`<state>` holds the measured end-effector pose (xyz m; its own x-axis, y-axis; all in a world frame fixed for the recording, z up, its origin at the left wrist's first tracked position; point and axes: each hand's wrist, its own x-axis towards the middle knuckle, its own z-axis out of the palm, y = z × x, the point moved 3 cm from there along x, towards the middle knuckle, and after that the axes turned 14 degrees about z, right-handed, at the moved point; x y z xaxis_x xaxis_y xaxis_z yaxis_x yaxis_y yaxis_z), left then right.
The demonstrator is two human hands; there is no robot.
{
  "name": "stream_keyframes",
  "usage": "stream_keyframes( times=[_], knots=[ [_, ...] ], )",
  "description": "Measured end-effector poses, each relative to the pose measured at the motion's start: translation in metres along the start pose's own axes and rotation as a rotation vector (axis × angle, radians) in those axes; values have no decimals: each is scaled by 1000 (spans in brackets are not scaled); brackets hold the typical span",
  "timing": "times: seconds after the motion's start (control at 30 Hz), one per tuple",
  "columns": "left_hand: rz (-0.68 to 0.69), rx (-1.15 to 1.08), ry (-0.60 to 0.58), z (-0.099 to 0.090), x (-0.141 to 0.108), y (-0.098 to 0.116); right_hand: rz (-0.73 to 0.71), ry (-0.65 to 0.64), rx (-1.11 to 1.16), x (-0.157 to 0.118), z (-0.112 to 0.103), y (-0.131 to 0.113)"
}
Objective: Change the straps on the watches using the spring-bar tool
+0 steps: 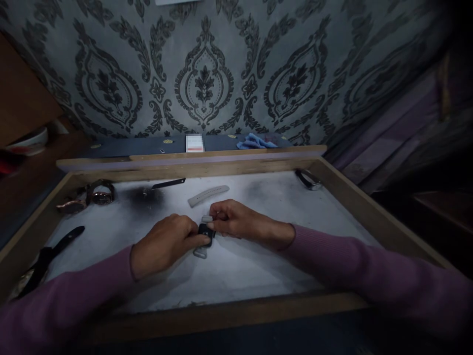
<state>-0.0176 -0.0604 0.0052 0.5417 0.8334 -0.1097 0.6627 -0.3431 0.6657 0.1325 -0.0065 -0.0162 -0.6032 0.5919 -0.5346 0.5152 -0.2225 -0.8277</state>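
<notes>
A small dark watch case [205, 233] with pale grey pieces at its top and bottom ends is held over the middle of a wooden tray [221, 308]. My left hand [168, 244] grips it from the left, the thumb on its face. From the right, my right hand [240, 219] pinches its upper end near the grey piece; some of those fingers are hidden behind it. A light grey strap [209, 195] with a row of holes lies just beyond both hands on the white tray floor.
Two metal watches [101, 197] lie at the tray's back left, a dark strap piece [169, 184] behind the hands. A black-strapped watch [46, 259] rests at the left, another watch [308, 180] in the back right corner. Beyond the rim are a blue cloth [256, 142] and small box [194, 143].
</notes>
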Motion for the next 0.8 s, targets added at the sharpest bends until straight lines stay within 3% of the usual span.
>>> stream_keyframes(
  times=[0.07, 0.13, 0.27, 0.37, 0.8],
  knots=[
    [105, 198, 124, 0, -3, 4, -4, 1, -8, 0, 0, -1],
    [222, 353, 176, 3, -7, 8, -4, 4, -16, -1, 0, -1],
    [542, 648, 158, 12, -16, 16, -25, 11, -47, -2, -1, -2],
    [690, 745, 161, 13, -23, 20, -45, -11, -71, 0, -1, -2],
    [817, 1031, 209, 23, -31, 27, -67, 10, -180, 3, -7, -6]
  ],
)
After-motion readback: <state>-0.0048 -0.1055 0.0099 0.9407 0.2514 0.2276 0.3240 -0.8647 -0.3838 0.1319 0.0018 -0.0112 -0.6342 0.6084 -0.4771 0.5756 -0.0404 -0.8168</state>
